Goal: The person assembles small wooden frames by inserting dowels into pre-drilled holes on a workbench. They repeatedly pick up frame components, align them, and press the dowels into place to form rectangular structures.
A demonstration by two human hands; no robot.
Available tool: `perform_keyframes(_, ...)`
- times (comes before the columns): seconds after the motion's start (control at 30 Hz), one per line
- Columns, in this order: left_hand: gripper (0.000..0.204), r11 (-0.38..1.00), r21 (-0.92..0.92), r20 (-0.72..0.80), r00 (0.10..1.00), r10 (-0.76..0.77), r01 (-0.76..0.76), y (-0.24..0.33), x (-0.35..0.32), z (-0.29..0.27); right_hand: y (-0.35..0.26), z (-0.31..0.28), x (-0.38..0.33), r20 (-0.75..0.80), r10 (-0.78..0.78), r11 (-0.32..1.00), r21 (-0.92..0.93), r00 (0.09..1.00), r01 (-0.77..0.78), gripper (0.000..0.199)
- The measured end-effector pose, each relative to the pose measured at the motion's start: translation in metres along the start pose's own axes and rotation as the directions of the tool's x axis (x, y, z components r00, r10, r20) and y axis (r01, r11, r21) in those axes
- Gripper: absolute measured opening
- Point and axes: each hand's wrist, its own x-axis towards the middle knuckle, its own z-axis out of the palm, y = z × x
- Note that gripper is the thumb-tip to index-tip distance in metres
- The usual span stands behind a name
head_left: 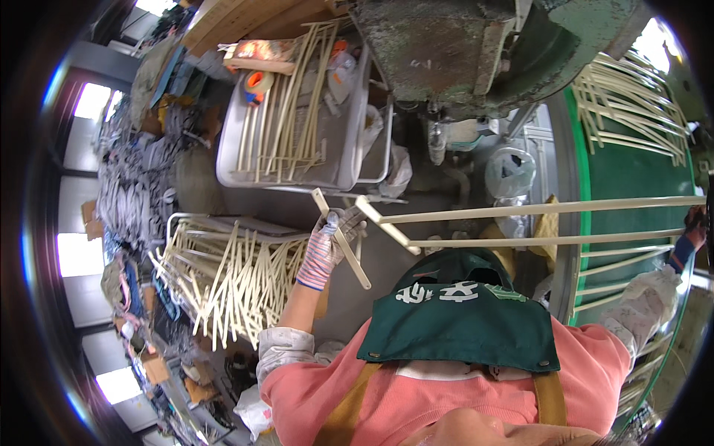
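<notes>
My left hand [320, 258], in a white glove with pink and blue stripes, is closed around a short flat cream bar [349, 255]. The bar lies slantwise across the fingers and has small holes near its ends. At the far right, my right hand [695, 227], with a dark glove and blue cuff, grips the ends of two long cream bars [513, 211]. Those bars run leftward in front of my chest. Short angled parts at their left ends come close to my left fingertips, apart from the short bar. The right fingers are partly hidden by the picture's rim.
A rack piled with cream bars [238, 279] stands at left. Beyond it, a grey tub [223, 152] holds more bars and an orange tape roll [258, 84]. A worn green machine [439, 56] rises ahead. Bars lie on a green-topped table [639, 182] at right.
</notes>
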Motion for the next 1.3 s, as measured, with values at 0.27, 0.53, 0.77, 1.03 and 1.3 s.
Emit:
perform_keyframes(0.27,0.024,0.974,0.042,0.065,0.974,0.219,-0.222,-0.049,0.040,0.097,0.098,0.223,-0.308,0.581,0.268,0.609,-0.721,0.768,0.332,0.025)
perform_keyframes(0.53,0.045,0.947,0.171,-0.242,0.921,0.307,-0.271,-0.084,0.102,0.190,0.258,0.318,-0.457,0.542,0.660,0.649,-0.760,0.520,-0.031,0.023)
perform_keyframes(0.77,0.041,0.944,0.204,-0.249,0.919,0.305,-0.258,-0.098,0.114,0.193,0.278,0.324,-0.454,0.469,0.741,0.604,-0.778,0.480,-0.172,0.027)
perform_keyframes(1.03,0.042,0.950,0.175,-0.266,0.916,0.299,-0.259,-0.088,0.122,0.192,0.295,0.320,-0.431,0.627,0.728,0.684,-0.689,0.277,-0.240,0.023)
perform_keyframes(1.3,0.035,0.938,0.251,-0.317,0.896,0.313,-0.239,-0.092,0.119,0.194,0.479,0.318,-0.337,0.711,0.562,0.428,-0.687,0.422,0.587,0.020)
